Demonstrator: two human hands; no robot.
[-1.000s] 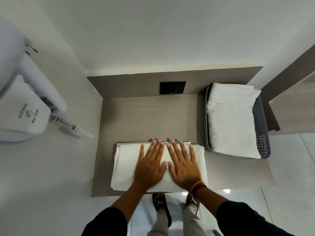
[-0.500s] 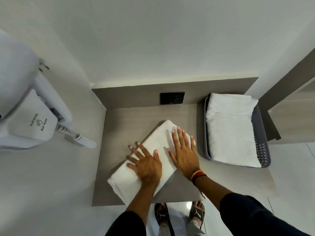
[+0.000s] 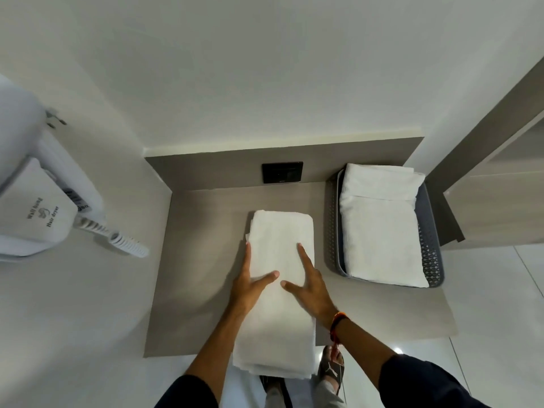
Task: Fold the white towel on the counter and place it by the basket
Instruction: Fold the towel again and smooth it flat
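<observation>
The folded white towel (image 3: 279,254) lies lengthwise on the grey-brown counter (image 3: 200,260), its near end hanging over the front edge. My left hand (image 3: 250,281) clasps its left side, thumb on top, fingers along the edge. My right hand (image 3: 309,284) clasps its right side the same way. The grey perforated basket (image 3: 432,254) stands just right of the towel with a narrow gap between them.
The basket holds another folded white towel (image 3: 379,231). A black wall socket (image 3: 282,172) sits on the back panel. A white wall hair dryer (image 3: 35,210) with coiled cord hangs at left. A wooden cabinet (image 3: 497,207) stands at right.
The towel has turned from crosswise through a diagonal to lengthwise and moved toward the basket. My hands went from pressing flat on top to gripping its two long sides.
</observation>
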